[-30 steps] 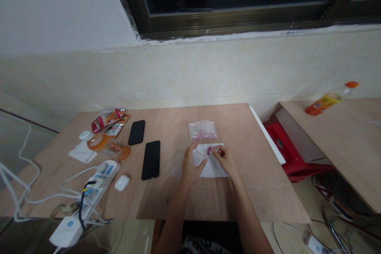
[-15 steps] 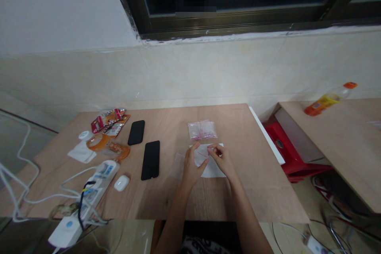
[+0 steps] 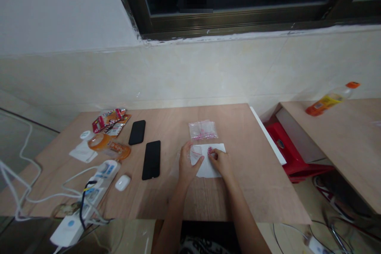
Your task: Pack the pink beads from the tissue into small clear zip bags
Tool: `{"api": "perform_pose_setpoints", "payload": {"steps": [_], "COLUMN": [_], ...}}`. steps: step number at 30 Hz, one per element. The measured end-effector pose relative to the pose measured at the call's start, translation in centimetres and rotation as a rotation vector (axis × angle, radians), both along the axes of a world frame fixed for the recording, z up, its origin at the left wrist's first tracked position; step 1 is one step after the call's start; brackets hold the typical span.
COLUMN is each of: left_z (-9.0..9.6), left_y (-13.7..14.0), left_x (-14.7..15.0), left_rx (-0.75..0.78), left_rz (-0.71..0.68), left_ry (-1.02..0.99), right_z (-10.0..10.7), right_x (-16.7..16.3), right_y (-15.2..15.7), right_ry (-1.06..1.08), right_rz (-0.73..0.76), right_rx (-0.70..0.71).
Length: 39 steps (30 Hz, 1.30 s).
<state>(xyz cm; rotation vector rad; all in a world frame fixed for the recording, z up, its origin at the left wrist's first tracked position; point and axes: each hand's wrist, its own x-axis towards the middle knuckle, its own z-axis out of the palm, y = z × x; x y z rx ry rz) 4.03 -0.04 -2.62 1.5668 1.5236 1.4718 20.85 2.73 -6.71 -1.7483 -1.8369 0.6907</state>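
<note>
My left hand [image 3: 187, 166] is over the left side of a white sheet of paper [image 3: 212, 170]. Its thumb and forefinger curve around a small clear plastic bag [image 3: 196, 152] with a thin pink line, which it seems to hold by the edges. My right hand [image 3: 222, 162] is at the paper's right side, thumb and fingers pinched at a cluster of small pink pieces [image 3: 210, 151], too small to name. Just beyond the paper lie clear bags [image 3: 203, 130] with pink contents. Another clear film is partly hidden left of my left hand.
Two black phones [image 3: 151, 160] and a white earphone case [image 3: 122, 182] lie left on the wooden table [image 3: 253, 190]. Farther left are an orange-labelled bottle [image 3: 110, 147], snack wrappers [image 3: 110, 121] and a power strip [image 3: 86, 202] with cables. A drink bottle [image 3: 331, 100] lies on the right-hand table.
My left hand has shifted slightly left, the small clear bag moving with it. The right fingers have come away from the bag, and a pink cluster now shows at their tips.
</note>
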Motion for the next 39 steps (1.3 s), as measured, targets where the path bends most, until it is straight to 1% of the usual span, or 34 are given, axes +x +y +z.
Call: {"api": "perform_pose_setpoints", "payload": {"steps": [3, 6, 9, 12, 14, 17, 20, 25, 28, 34, 36, 39], "left_z": [0.0, -0.2, -0.5, -0.6, -0.5, -0.1, 0.1, 0.5, 0.9, 1.9, 2.1, 2.4], "left_y": [0.0, 0.0, 0.0, -0.1, -0.1, -0.2, -0.2, -0.3, -0.2, -0.1, -0.1, -0.1], "left_x": [0.2, 0.4, 0.8, 1.2, 1.4, 1.6, 1.6, 1.6, 1.2, -0.2, -0.3, -0.4], "left_rx": [0.003, -0.007, -0.003, 0.018, 0.031, 0.046, 0.052, 0.024, -0.024, -0.108, -0.115, -0.118], "left_rz": [-0.001, -0.019, -0.050, -0.084, -0.097, -0.096, -0.100, -0.114, -0.138, -0.147, -0.155, -0.170], "left_ry": [-0.006, 0.007, 0.037, 0.080, 0.104, 0.132, 0.164, 0.159, 0.071, -0.255, -0.293, -0.282], "right_z": [-0.1, 0.2, 1.7, 3.8, 5.0, 6.1, 6.4, 6.5, 6.9, 8.0, 8.2, 8.1], "right_x": [0.2, 0.5, 0.4, 0.0, -0.3, -0.6, -0.5, -0.1, 0.4, 1.7, 2.0, 2.1], "right_y": [0.1, 0.2, 0.3, 0.0, -0.5, -1.2, -1.8, -2.0, -2.1, -2.7, -2.9, -2.9], "right_ry": [0.073, 0.260, 0.485, 0.595, 0.590, 0.493, 0.412, 0.395, 0.401, 0.382, 0.364, 0.338], "right_rz": [-0.007, -0.039, -0.056, -0.039, 0.036, 0.128, 0.145, 0.197, 0.177, 0.119, 0.113, 0.105], "right_rx": [-0.002, -0.002, 0.020, 0.061, 0.058, 0.070, 0.107, 0.102, 0.124, 0.207, 0.239, 0.282]}}
